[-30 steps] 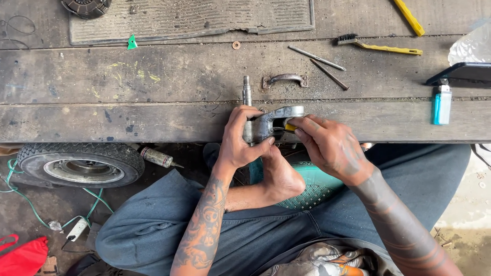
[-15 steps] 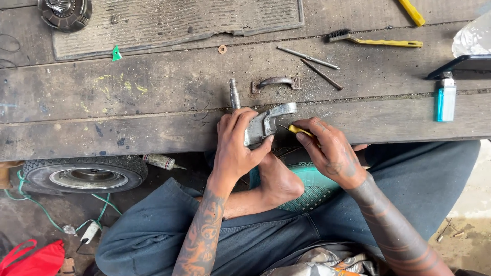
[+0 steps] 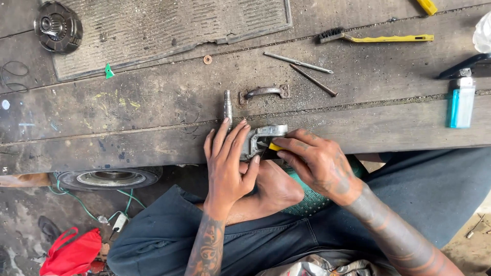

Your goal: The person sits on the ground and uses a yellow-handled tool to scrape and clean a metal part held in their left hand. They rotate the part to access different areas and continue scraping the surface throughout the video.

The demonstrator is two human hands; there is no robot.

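Both hands grip: left hand (image 3: 227, 161) clamps metal part (image 3: 263, 139) at bench (image 3: 153, 138) edge, right hand (image 3: 317, 163) pinches yellow tool (image 3: 275, 147) at its 3 o'clock. Tool could slip & jab left fingers w/ hard push.

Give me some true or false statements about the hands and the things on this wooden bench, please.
1. The left hand rests on a grey metal part at the bench edge. True.
2. The right hand pinches a small yellow tool. True.
3. The blue lighter lies by the left hand. False: it lies far out on the right side.
4. The yellow-handled brush is in the right hand. False: it lies untouched at the back of the wooden bench.
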